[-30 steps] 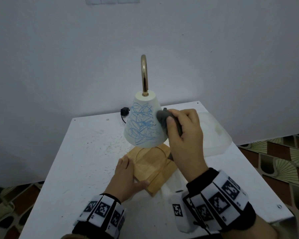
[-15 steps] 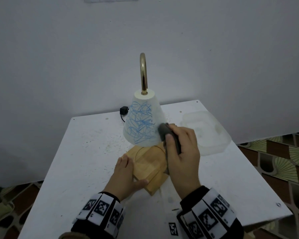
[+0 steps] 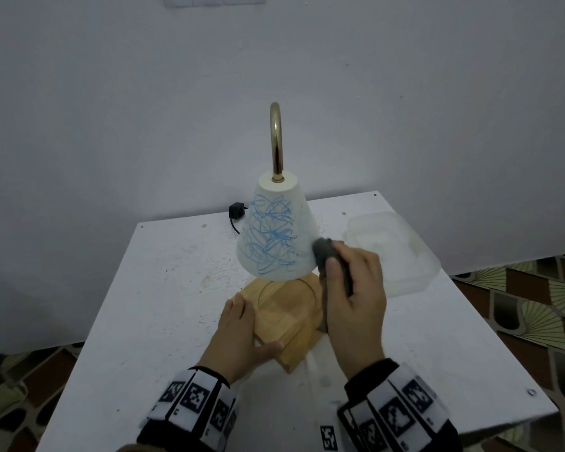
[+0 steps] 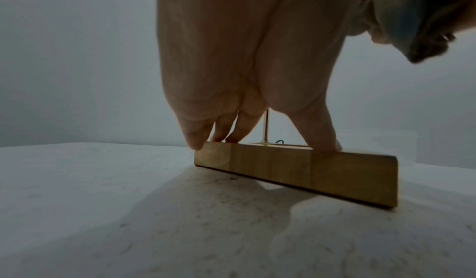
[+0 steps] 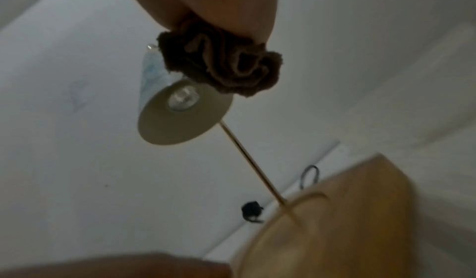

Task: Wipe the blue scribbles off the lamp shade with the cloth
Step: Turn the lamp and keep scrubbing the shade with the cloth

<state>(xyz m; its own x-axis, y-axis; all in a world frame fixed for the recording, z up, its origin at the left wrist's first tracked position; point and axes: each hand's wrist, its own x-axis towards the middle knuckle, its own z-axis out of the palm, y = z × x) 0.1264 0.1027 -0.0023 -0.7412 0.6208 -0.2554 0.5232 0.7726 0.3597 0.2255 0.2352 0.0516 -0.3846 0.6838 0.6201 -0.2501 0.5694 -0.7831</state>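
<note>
Scribbles (image 3: 273, 236) sit to the left of the cloth (image 3: 323, 252), all over the near face of the lamp shade (image 3: 276, 233), which hangs over the wooden base (image 3: 284, 308) mid-desk (image 3: 163, 288). Right hand (image 3: 356, 298) has its grip clamped round the bunched grey cloth, touching the shade's lower right edge, so it's the nearer hand and I'd guess the wipe goes leftward. Left hand (image 3: 238, 334) lies flat on the base, fingers straight, pinning it. Plenty of room left; a plastic container (image 3: 398, 249) sits to the right.

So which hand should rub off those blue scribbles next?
The right hand: it already grips the cloth against the lamp shade. The left hand is busy pressing on the wooden base.
</note>
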